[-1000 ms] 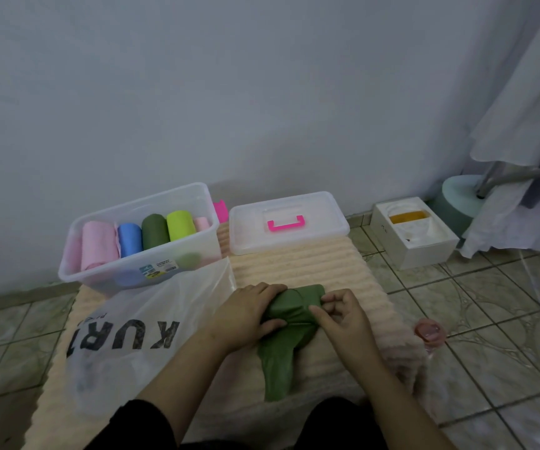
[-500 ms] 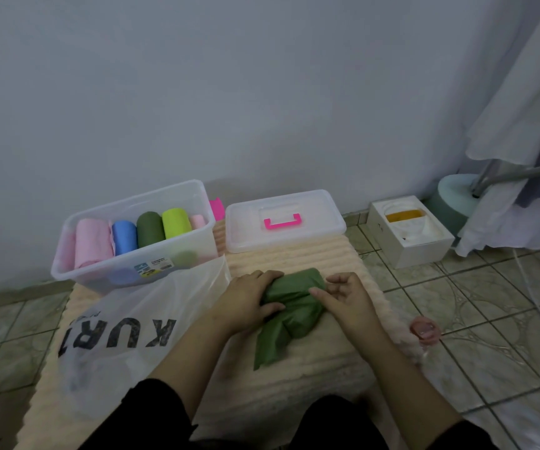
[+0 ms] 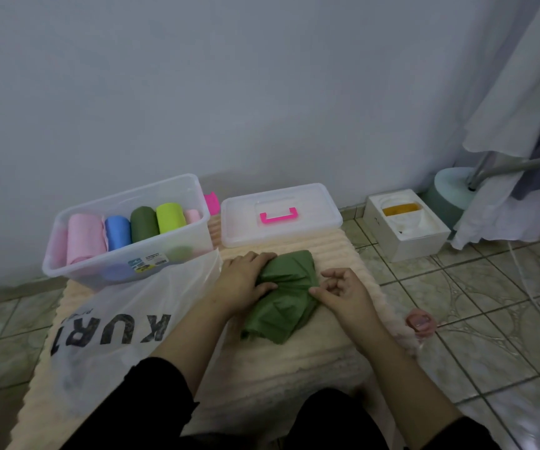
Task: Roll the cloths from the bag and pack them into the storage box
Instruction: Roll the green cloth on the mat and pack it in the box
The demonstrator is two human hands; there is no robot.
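Two hands are working one green cloth (image 3: 281, 293) on a cream ribbed mat (image 3: 294, 368) laid over the tiled floor (image 3: 489, 303). Biggest thing on the mat is the white plastic bag (image 3: 113, 336) with black letters, lying on the left side. Behind it sits the clear storage box (image 3: 126, 232), with pink, blue, dark green and lime rolled cloths lined up side by side inside. Its lid (image 3: 281, 214) with the pink handle lies just right of the box. The green cloth is crumpled and half rolled, thick at the far end with a loose tail toward the person. It sits between the hands: the left hand (image 3: 246, 280) lies over its left edge, thumb curled onto the fabric, and the right hand (image 3: 343, 290) pinches its right edge with curled fingers.
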